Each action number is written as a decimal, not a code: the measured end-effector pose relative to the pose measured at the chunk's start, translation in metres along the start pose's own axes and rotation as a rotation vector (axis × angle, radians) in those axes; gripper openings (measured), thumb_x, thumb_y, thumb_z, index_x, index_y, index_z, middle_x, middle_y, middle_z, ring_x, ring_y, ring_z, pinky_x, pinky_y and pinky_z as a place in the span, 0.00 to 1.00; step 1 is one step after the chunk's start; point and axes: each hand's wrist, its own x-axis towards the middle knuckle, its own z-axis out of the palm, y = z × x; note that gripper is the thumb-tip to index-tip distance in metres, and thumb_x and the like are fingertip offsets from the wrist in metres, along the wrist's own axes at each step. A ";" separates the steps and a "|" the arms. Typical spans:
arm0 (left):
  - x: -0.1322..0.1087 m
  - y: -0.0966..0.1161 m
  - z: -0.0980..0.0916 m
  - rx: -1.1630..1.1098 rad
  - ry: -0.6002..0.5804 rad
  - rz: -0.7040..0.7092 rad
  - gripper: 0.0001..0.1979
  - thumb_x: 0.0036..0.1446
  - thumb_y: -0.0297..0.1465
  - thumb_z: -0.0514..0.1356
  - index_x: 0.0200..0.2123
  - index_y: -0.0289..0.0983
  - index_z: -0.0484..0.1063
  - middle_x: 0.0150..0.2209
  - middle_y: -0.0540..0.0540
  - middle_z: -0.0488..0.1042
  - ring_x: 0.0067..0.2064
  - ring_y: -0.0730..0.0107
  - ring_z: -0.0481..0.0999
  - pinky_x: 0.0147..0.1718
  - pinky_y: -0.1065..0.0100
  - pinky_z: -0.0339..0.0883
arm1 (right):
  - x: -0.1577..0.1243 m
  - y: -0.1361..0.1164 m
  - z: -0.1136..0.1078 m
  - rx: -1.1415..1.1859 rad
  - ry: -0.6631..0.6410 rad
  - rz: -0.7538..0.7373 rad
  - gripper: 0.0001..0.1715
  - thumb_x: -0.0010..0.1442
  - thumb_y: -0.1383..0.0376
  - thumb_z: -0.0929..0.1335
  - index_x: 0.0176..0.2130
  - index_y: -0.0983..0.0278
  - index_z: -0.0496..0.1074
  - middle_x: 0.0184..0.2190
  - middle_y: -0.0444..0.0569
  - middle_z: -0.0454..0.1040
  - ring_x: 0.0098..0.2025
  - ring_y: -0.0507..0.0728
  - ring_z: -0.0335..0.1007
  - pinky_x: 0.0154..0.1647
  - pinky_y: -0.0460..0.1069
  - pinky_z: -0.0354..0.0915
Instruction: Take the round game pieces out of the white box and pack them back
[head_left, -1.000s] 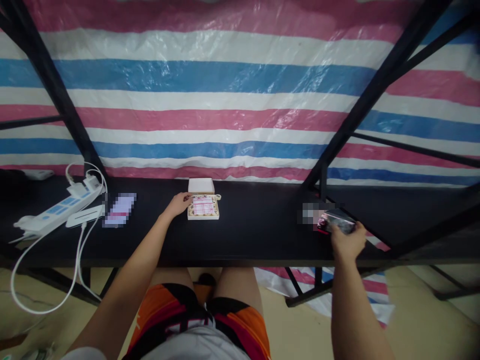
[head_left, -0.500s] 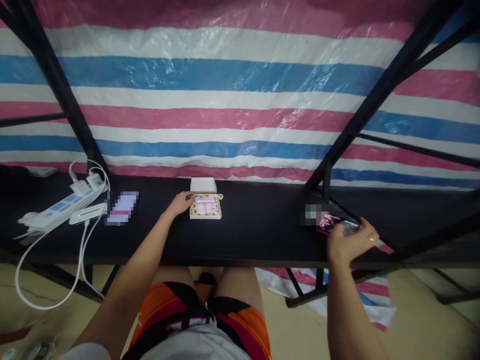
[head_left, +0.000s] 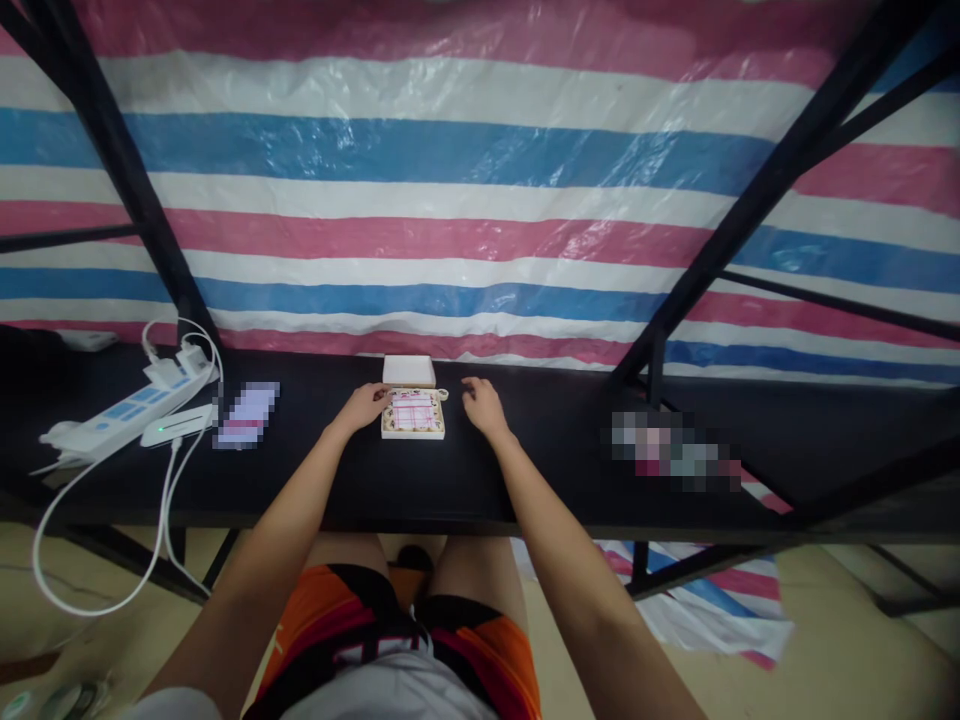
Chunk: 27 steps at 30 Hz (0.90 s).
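A small white box [head_left: 413,434] lies open on the black table, with its lid [head_left: 409,370] tipped back behind it. Inside is a flat white piece with pink lines [head_left: 412,412], amid a beige, dark-spotted lining; its kind is unclear. At the box's back right corner a small pale loop [head_left: 443,394] sticks out. My left hand [head_left: 366,408] has its fingers closed at the back left corner of the box. To the right of the box, just apart from it, my right hand [head_left: 484,405] holds nothing, its fingers and thumb spread toward the loop.
At the left are a white power strip [head_left: 124,415] with plugs and cables, a white device [head_left: 176,426] with a green light, and a blurred phone [head_left: 247,414]. A pixelated object [head_left: 675,450] lies on the right. Black metal posts [head_left: 701,270] frame the striped sheet [head_left: 420,240].
My right hand has let go of the dark phone-like object on the right and moved left to the box. My left hand stays at the box's corner.
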 end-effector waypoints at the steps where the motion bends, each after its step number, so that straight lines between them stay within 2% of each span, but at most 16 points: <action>1: 0.000 0.001 0.000 0.003 -0.001 0.000 0.19 0.57 0.36 0.54 0.48 0.33 0.74 0.39 0.41 0.76 0.40 0.64 0.74 0.44 0.67 0.65 | 0.000 -0.001 0.003 0.021 0.042 0.026 0.19 0.54 0.71 0.60 0.44 0.64 0.72 0.41 0.54 0.69 0.40 0.58 0.67 0.49 0.55 0.63; 4: -0.001 0.003 -0.001 0.004 -0.006 0.004 0.20 0.57 0.35 0.54 0.49 0.32 0.73 0.40 0.40 0.76 0.41 0.64 0.74 0.44 0.67 0.65 | -0.006 -0.003 0.007 0.043 0.054 0.037 0.17 0.54 0.71 0.60 0.41 0.64 0.72 0.38 0.53 0.70 0.38 0.58 0.67 0.47 0.54 0.64; 7: -0.001 0.004 -0.001 0.006 -0.002 0.006 0.19 0.57 0.35 0.54 0.49 0.32 0.73 0.41 0.40 0.75 0.41 0.64 0.74 0.44 0.67 0.65 | -0.015 -0.010 0.005 0.061 -0.010 -0.040 0.15 0.54 0.70 0.60 0.38 0.64 0.73 0.36 0.51 0.70 0.37 0.57 0.67 0.46 0.53 0.64; 11: -0.001 0.003 0.000 0.009 0.002 0.002 0.19 0.57 0.35 0.55 0.49 0.32 0.73 0.41 0.40 0.75 0.41 0.64 0.74 0.44 0.67 0.65 | -0.022 -0.027 0.003 0.153 -0.066 -0.125 0.11 0.57 0.65 0.63 0.37 0.63 0.73 0.35 0.49 0.70 0.35 0.55 0.67 0.44 0.51 0.64; 15: -0.001 0.003 0.000 0.023 0.000 0.003 0.19 0.57 0.35 0.55 0.49 0.34 0.74 0.41 0.41 0.76 0.41 0.64 0.74 0.44 0.67 0.65 | -0.025 -0.039 0.007 0.159 -0.144 -0.187 0.11 0.57 0.60 0.65 0.38 0.62 0.74 0.37 0.48 0.70 0.41 0.56 0.67 0.49 0.52 0.62; 19: -0.001 0.003 0.000 0.008 0.003 0.009 0.19 0.57 0.36 0.54 0.48 0.33 0.74 0.42 0.40 0.76 0.42 0.63 0.74 0.44 0.66 0.65 | -0.026 -0.038 0.009 0.122 -0.131 -0.151 0.17 0.58 0.54 0.65 0.43 0.61 0.74 0.41 0.50 0.68 0.47 0.58 0.64 0.54 0.54 0.59; 27: -0.002 0.007 -0.002 0.008 0.008 -0.001 0.19 0.57 0.36 0.55 0.48 0.34 0.74 0.41 0.41 0.76 0.41 0.63 0.74 0.43 0.67 0.65 | -0.025 -0.037 0.014 0.088 -0.166 -0.108 0.20 0.56 0.51 0.67 0.43 0.60 0.75 0.42 0.51 0.68 0.48 0.60 0.63 0.55 0.56 0.59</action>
